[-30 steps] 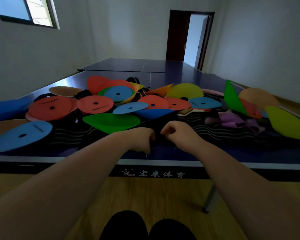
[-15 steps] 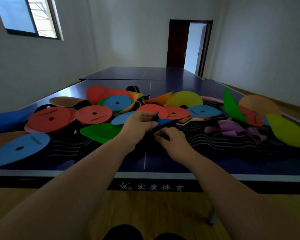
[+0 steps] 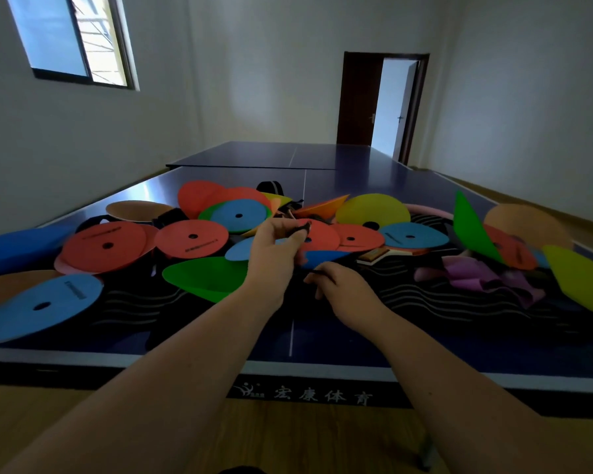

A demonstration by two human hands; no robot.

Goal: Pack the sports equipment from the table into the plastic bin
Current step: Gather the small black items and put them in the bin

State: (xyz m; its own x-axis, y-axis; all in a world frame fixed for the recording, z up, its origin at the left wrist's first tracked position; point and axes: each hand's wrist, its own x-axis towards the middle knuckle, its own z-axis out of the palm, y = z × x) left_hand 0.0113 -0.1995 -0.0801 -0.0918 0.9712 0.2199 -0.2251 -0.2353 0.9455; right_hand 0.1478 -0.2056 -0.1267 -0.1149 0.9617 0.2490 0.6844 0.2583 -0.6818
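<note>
2 bare hands were in view: the left hand (image 3: pixel 274 254) and the right hand (image 3: pixel 346 292). Each joined a bare forearm, the left forearm (image 3: pixel 151 371) and the right forearm (image 3: pixel 459 388), both uncovered from the wrist to the frame edge. 1 dark rounded edge (image 3: pixel 242 470) at the lower frame border showed too little to be identified as footwear or clothing.

The dark blue table-tennis worktop (image 3: pixel 356 340) carries a black mat with white wavy lines (image 3: pixel 442 299). Scattered on it are flat disc markers, including a red one (image 3: pixel 192 239) and a blue one (image 3: pixel 42 307), crumpled purple bands (image 3: pixel 476 273) and a paddle (image 3: pixel 379 256).
</note>
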